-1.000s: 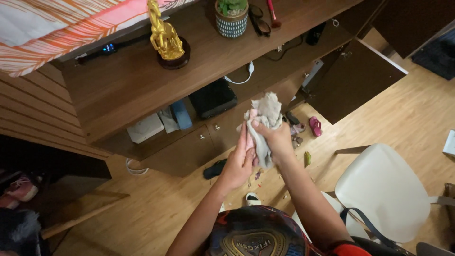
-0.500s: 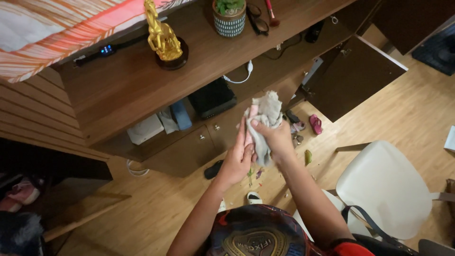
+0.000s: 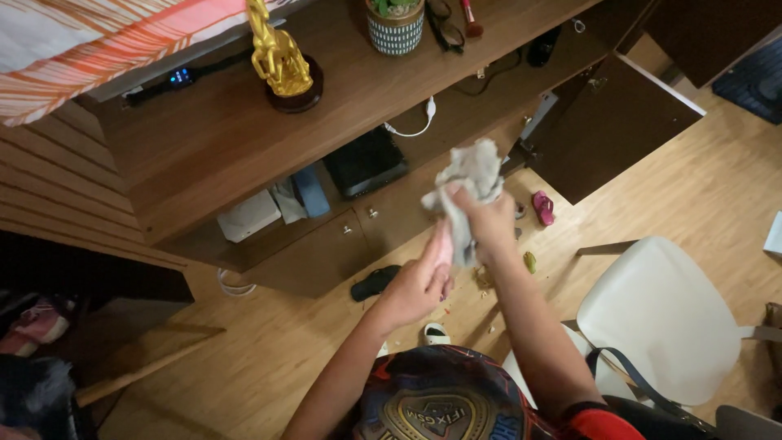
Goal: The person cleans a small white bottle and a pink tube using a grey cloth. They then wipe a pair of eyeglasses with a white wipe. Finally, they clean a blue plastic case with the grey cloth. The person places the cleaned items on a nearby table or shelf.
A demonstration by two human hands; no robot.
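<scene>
Head view: our right hand (image 3: 487, 222) grips a grey rag (image 3: 471, 175), bunched above the knuckles; our left hand (image 3: 417, 285), just below, pinches its trailing end. Loose bunching could let it slip onto the crumbs (image 3: 482, 285) underneath.

My right hand (image 3: 489, 220) covers the middle of the grey cloth (image 3: 472, 175), hiding how it is folded. My left hand's (image 3: 419, 285) fingertips vanish behind it. The white chair (image 3: 660, 318) is partly behind my arm.
</scene>
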